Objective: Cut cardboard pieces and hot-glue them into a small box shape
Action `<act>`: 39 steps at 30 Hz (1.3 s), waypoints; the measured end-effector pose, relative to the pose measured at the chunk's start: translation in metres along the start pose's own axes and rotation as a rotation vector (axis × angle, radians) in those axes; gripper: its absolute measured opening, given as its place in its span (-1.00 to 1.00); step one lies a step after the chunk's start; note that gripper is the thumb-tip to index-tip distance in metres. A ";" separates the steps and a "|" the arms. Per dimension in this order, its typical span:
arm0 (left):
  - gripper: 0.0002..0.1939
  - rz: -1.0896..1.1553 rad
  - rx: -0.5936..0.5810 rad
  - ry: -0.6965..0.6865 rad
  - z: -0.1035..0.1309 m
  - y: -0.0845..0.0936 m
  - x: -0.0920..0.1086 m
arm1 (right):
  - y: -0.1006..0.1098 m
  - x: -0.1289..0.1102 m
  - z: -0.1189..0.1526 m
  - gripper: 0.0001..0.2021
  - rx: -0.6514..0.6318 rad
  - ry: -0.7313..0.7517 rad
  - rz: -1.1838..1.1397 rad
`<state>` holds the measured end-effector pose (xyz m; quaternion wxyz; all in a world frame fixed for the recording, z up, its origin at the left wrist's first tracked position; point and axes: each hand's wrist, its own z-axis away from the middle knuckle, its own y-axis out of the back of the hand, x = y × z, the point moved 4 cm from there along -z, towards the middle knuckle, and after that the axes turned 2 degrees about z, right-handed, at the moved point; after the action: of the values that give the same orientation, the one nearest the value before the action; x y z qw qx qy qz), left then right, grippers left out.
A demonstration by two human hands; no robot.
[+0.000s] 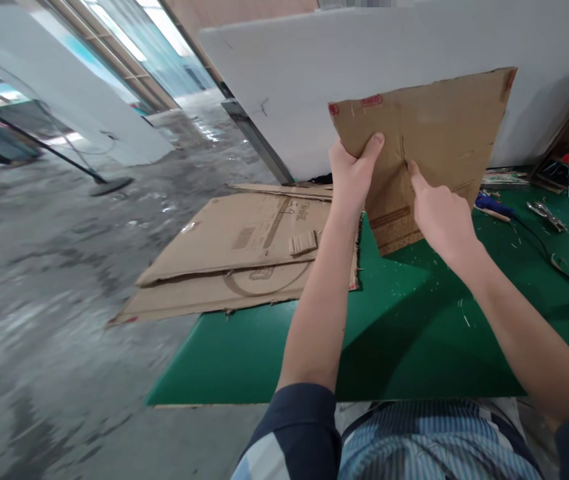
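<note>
The fingers of your left hand [352,170] pinch the left side of a cardboard sheet [454,127], thumb flat on the near face and the rest out of sight behind it. Going across from the left, a black pole [39,140] with a round base stands on the grey floor [79,300]. Next, flattened cardboard boxes [204,240] lie stacked, partly on the green desk [244,347] and jutting past its left edge, with a small cardboard scrap [303,243] on top.

Then comes your sheet, held up above the desk in front of a white panel [284,73]. Its broad face is turned towards you, and its long axis runs left to right, climbing a little so the top right corner sits highest. Red marks show along the top edge, and a brown printed band runs near the bottom.

Your right hand [442,217] has its index finger stretched up and left to a crease in the face; its other fingers are curled, and you cannot tell whether they grip anything.

Farther right on the desk lie a blue-handled tool [495,205] with a dark cord and a metal hand tool [547,217].
</note>
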<state>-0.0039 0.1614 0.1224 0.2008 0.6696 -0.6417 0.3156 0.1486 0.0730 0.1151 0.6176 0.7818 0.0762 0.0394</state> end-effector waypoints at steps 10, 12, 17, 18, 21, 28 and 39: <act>-0.55 -0.022 -0.003 0.015 -0.003 0.003 -0.006 | -0.015 0.000 0.005 -0.25 -0.058 -0.003 -0.011; -0.56 -0.027 -0.013 0.022 -0.002 0.002 -0.005 | -0.012 -0.001 -0.001 -0.27 -0.053 -0.009 -0.027; -0.53 -0.041 -0.009 0.009 -0.001 0.000 -0.004 | -0.002 -0.002 -0.011 -0.36 -0.010 0.016 -0.057; -0.53 -0.037 -0.007 0.010 -0.002 0.000 -0.004 | -0.002 -0.002 -0.011 -0.36 -0.013 0.015 -0.058; -0.54 -0.023 -0.003 0.016 -0.002 0.001 -0.005 | -0.006 -0.001 -0.005 -0.33 -0.031 0.004 -0.040; -0.56 -0.018 -0.018 0.015 -0.002 0.000 -0.006 | -0.027 0.000 0.019 -0.18 -0.094 -0.006 0.070; -0.61 -0.013 -0.005 0.057 -0.001 0.001 -0.001 | -0.015 -0.005 -0.002 -0.24 -0.033 0.044 0.090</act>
<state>-0.0047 0.1631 0.1223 0.2225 0.6642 -0.6320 0.3315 0.1423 0.0777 0.1011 0.6261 0.7731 0.0541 0.0856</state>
